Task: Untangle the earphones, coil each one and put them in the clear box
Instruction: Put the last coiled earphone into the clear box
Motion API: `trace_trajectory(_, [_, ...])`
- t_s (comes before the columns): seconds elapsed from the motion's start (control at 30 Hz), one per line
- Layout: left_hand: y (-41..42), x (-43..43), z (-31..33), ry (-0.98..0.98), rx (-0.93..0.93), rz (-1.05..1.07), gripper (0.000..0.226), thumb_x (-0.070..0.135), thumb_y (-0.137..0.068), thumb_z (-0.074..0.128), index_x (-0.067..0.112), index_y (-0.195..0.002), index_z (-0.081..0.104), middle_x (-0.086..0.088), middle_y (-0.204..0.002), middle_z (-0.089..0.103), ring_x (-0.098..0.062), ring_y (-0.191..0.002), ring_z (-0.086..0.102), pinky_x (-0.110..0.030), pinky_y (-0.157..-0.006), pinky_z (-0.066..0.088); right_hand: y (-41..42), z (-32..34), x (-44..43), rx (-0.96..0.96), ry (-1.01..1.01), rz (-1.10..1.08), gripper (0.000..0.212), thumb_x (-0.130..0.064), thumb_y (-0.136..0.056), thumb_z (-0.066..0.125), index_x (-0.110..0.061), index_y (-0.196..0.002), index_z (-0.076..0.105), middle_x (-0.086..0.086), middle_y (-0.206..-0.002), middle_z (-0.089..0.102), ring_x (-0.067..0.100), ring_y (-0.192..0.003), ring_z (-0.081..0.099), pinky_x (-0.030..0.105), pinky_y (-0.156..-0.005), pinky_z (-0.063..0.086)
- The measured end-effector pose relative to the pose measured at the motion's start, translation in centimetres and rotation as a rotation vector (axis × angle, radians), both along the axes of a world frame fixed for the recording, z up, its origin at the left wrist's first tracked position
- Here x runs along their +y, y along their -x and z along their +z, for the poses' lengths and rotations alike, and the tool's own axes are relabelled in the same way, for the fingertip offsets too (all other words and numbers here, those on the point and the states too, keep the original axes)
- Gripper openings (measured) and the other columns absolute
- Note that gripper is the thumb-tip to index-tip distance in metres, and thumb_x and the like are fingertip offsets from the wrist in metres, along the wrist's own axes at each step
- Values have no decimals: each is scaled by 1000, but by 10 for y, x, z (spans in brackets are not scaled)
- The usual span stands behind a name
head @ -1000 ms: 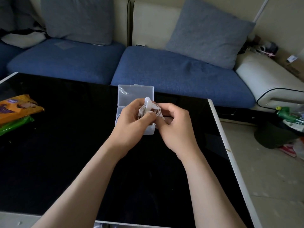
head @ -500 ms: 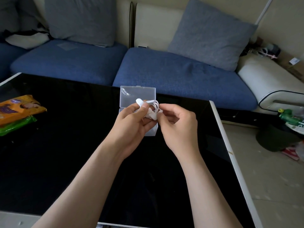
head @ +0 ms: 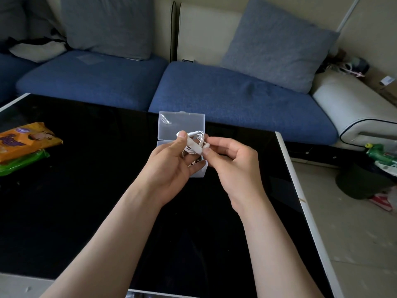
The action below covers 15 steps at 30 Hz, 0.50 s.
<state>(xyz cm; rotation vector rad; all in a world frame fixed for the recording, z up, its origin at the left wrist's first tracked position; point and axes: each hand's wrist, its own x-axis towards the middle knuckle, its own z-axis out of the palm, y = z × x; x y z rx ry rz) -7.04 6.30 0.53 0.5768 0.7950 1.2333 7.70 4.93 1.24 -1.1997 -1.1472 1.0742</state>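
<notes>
White earphones are wound into a small coil held just above the clear box. My left hand grips the coil, thumb on top by an earbud. To its right, my right hand pinches the cable's end at the coil's right side with thumb and forefinger. The box stands open on the black table, its lid tipped up toward the sofa. Both hands hide most of the box's base, and what lies inside cannot be seen.
The black glass table has a white rim; its right edge drops to the floor. An orange snack packet and a green one lie at the left. A blue sofa stands behind. Clutter sits on the floor at right.
The coil has tightened and turned a little in my left hand. My right hand's pinch has shifted onto the cable end at the coil's right side. Both hands stay over the box.
</notes>
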Motion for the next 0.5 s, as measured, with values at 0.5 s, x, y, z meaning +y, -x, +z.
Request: trace_trajectory(0.5, [-4, -4, 0, -8, 90, 52, 43, 28, -113, 45, -8, -128, 64, -23, -125, 73, -36, -118, 72, -49, -107, 55, -2, 3, -6, -55, 33, 42, 21, -5, -89, 84, -11, -109, 80, 2, -93, 82, 16, -86, 80, 32, -83, 66])
